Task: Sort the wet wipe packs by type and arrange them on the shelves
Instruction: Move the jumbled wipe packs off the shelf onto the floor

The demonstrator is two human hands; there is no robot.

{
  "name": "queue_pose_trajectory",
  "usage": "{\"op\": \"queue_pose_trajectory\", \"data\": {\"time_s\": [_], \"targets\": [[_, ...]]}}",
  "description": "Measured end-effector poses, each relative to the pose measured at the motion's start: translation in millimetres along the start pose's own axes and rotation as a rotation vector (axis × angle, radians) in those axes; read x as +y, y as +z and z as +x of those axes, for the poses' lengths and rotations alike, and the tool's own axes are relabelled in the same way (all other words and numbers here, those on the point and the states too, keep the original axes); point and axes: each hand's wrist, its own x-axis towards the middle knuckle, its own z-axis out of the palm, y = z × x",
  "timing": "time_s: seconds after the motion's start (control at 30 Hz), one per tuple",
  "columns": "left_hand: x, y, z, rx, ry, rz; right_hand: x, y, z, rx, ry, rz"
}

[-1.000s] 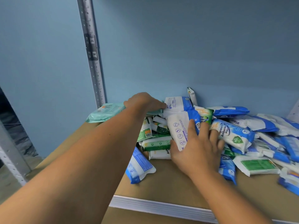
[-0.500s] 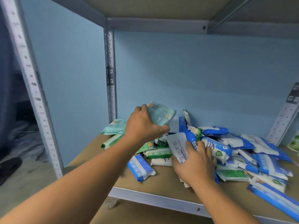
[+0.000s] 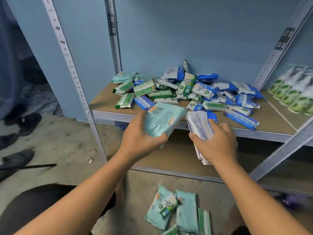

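Both hands are off the pile (image 3: 186, 92) now; half a second ago they were still in it. Left hand (image 3: 140, 139) grips a teal pack (image 3: 162, 121), fingers wrapped under it and thumb on the near edge. Right hand (image 3: 218, 143) grips a white-and-blue pack (image 3: 198, 126). Both packs are in the air, just in front of the shelf (image 3: 108, 114) edge and clear of the board.

View has tipped down too, so a floor stack (image 3: 176, 211) of teal packs shows below the hands, with one small green pack on top.

My read: teal is being pulled out as its own type and staged on the floor, so the held teal pack probably goes there. White-and-blue destination unclear. The lower shelf (image 3: 169, 158) is bare where visible.

Progress: early. Most of the pile is unsorted, green and blue packs mixed. Blurred green-and-white items (image 3: 294, 95) sit lined up on the shelf at far right.
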Motion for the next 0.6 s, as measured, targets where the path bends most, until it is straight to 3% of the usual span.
{"op": "queue_pose_trajectory", "data": {"time_s": [0.17, 0.4, 0.6], "targets": [[-78.7, 42.8, -65.9, -0.173, -0.145, 0.064, 49.5, 43.8, -61.2, -0.208, 0.185, 0.066], [-205.2, 102.1, -115.0, -0.471, -0.600, 0.207, 91.1, 138.1, -107.5, -0.588, 0.350, -0.007], [-279.9, 141.9, -133.2, -0.493, -0.732, 0.240, 105.7, 216.2, -121.5, -0.808, 0.324, -0.141]]}}
